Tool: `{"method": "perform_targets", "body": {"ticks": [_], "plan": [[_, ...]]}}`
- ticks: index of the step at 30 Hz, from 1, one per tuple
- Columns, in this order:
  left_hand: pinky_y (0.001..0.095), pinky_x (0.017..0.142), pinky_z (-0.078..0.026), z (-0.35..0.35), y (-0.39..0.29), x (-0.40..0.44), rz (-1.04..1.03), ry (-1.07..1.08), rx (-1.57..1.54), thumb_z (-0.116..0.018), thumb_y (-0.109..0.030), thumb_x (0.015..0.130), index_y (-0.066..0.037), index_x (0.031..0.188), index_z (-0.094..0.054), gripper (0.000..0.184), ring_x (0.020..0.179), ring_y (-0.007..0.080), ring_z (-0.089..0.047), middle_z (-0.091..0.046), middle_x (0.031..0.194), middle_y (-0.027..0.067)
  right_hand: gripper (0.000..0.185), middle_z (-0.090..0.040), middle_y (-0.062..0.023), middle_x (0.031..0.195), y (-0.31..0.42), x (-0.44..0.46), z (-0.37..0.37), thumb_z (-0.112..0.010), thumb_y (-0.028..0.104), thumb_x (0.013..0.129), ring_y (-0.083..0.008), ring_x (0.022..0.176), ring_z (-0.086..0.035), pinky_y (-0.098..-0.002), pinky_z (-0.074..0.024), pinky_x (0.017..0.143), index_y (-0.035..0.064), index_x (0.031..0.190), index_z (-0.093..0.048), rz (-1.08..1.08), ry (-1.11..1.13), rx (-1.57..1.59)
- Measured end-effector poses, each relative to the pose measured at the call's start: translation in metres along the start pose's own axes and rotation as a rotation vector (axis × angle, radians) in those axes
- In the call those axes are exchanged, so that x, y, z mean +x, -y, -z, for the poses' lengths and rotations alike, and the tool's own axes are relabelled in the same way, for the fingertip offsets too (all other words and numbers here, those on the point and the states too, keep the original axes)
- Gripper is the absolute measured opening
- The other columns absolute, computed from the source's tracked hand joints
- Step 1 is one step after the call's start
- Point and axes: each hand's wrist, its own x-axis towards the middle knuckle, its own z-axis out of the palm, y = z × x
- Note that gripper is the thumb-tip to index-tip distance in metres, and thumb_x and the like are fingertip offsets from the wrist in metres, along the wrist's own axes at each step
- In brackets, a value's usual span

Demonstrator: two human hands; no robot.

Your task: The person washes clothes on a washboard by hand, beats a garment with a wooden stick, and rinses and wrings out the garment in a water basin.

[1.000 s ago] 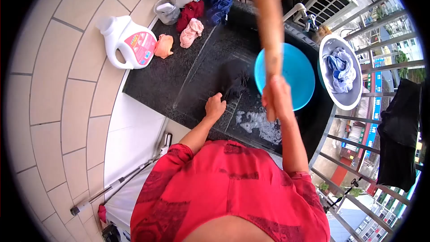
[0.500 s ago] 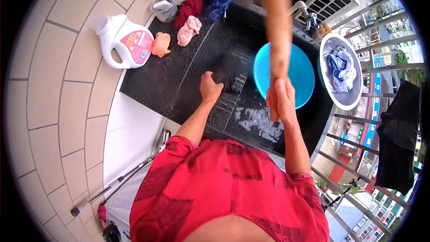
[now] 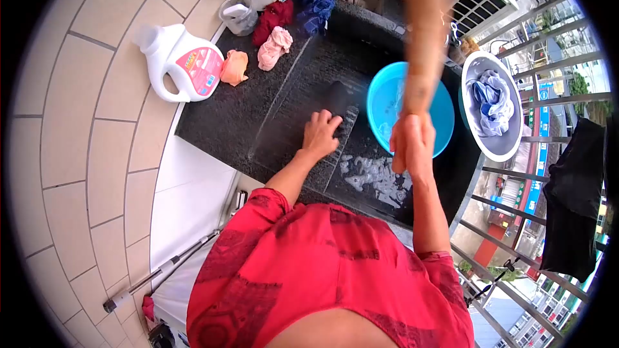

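Raised over the dark stone sink, my right hand (image 3: 413, 144) is wrapped round the lower end of a long wooden stick (image 3: 425, 45), blurred toward its top. My left hand (image 3: 322, 133) is low on the ribbed washing slab (image 3: 284, 122), its fingers bent at a dark cloth (image 3: 334, 98). The cloth blends with the black stone, so whether the fingers grip it is unclear. Beyond my right hand lies a light-blue basin (image 3: 385, 100), partly covered by the stick. White suds (image 3: 377, 178) lie on the slab between my hands and my body.
A white detergent bottle (image 3: 184, 64) stands at the left, beside orange (image 3: 234, 67), pink (image 3: 275, 48), red (image 3: 273, 20) and navy (image 3: 314, 8) cloths. A clear tub (image 3: 238, 15) is behind. At the right, a white basin (image 3: 474, 109) holds clothes near metal railings; black clothing (image 3: 574, 200) hangs there.
My left hand has shifted right and its fingers have spread over the dark cloth. The stick and my right hand have moved right across the blue basin, the stick still held up.
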Motion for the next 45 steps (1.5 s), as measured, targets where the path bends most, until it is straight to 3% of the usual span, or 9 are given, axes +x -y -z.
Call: {"method": "perform_targets", "body": {"ticks": [5,6,9,16,22,31,35,38,45], "plan": [[0.0408,0.088,-0.041,-0.041,0.005,-0.008,0.121,-0.323,-0.344,-0.066,-0.008,0.065,-0.006,0.102,-0.059,0.038,0.098,0.0326,-0.050,-0.055,0.102,0.0120,0.040,-0.059,-0.0144,0.074,-0.170,-0.041,-0.014,-0.048,0.032,0.088,-0.0213,0.068,-0.058,-0.0367,-0.0470,0.062,-0.0033,0.108,-0.045,0.198,-0.304,-0.424],[0.0434,0.089,-0.040,-0.032,-0.006,-0.011,0.168,-0.345,-0.216,-0.068,-0.006,0.064,-0.010,0.113,-0.053,0.051,0.103,0.0339,-0.047,-0.051,0.108,0.0131,0.047,-0.061,-0.0182,0.077,-0.190,-0.049,-0.005,-0.049,0.038,0.088,-0.0250,0.070,-0.060,-0.0408,-0.0475,0.062,-0.0061,0.106,-0.048,-0.497,0.056,-0.630],[0.0499,0.088,-0.039,-0.028,-0.012,-0.019,0.525,-0.236,-0.073,-0.076,-0.016,0.061,-0.013,0.126,-0.039,0.075,0.114,0.0378,-0.038,-0.040,0.121,0.0172,0.050,-0.055,-0.0106,0.061,-0.133,-0.019,0.007,-0.050,0.047,0.087,-0.0208,0.051,-0.056,-0.0339,-0.0456,0.046,-0.0035,0.089,-0.055,-0.659,0.156,-0.377],[0.0439,0.084,-0.043,-0.023,0.024,-0.022,0.460,-0.284,-0.305,-0.071,-0.007,0.065,-0.002,0.102,-0.051,0.043,0.098,0.0392,-0.053,-0.055,0.099,0.0194,0.033,-0.052,-0.0065,0.059,-0.021,-0.008,-0.013,-0.048,0.032,0.091,-0.0126,0.046,-0.048,-0.0246,-0.0374,0.042,0.0009,0.101,-0.043,0.211,-0.096,0.067],[0.0455,0.084,-0.043,-0.025,0.022,-0.037,0.533,-0.200,-0.248,-0.072,-0.011,0.068,-0.003,0.107,-0.046,0.048,0.101,0.0410,-0.051,-0.053,0.106,0.0216,0.053,-0.055,-0.0087,0.063,-0.195,-0.051,0.014,-0.050,0.052,0.086,-0.0146,0.046,-0.051,-0.0300,-0.0424,0.042,-0.0007,0.095,-0.053,-0.671,0.231,-0.304],[0.0420,0.085,-0.044,-0.017,0.026,-0.040,0.700,-0.253,-0.403,-0.073,-0.014,0.065,-0.004,0.107,-0.049,0.050,0.098,0.0384,-0.057,-0.060,0.102,0.0227,0.048,-0.048,-0.0054,0.057,-0.046,-0.009,-0.005,-0.051,0.043,0.089,-0.0127,0.044,-0.046,-0.0271,-0.0404,0.042,-0.0006,0.106,-0.041,0.210,-0.049,0.070],[0.0410,0.082,-0.045,0.000,0.015,-0.036,0.743,-0.310,-0.407,-0.073,-0.012,0.065,-0.004,0.103,-0.052,0.044,0.093,0.0372,-0.059,-0.062,0.096,0.0208,0.050,-0.053,-0.0070,0.061,-0.245,-0.065,0.018,-0.049,0.047,0.089,-0.0150,0.046,-0.050,-0.0291,-0.0426,0.043,-0.0009,0.102,-0.047,-0.365,0.246,-0.674],[0.0405,0.079,-0.045,0.024,0.018,-0.013,0.422,-0.454,-0.266,-0.069,-0.005,0.064,-0.002,0.090,-0.058,0.029,0.090,0.0366,-0.057,-0.061,0.093,0.0157,0.048,-0.052,-0.0058,0.061,-0.151,-0.039,0.006,-0.050,0.048,0.089,-0.0148,0.046,-0.050,-0.0297,-0.0425,0.043,-0.0004,0.090,-0.052,-0.699,0.261,-0.266],[0.0356,0.083,-0.041,-0.020,0.020,-0.007,-0.302,-0.100,-0.060,-0.055,0.003,0.063,-0.006,0.085,-0.066,0.026,0.097,0.0274,-0.055,-0.060,0.091,0.0093,0.047,-0.051,-0.0053,0.063,0.011,-0.003,-0.004,-0.049,0.048,0.089,-0.0120,0.048,-0.048,-0.0256,-0.0399,0.043,0.0018,0.097,-0.047,0.115,0.001,0.013]]}}
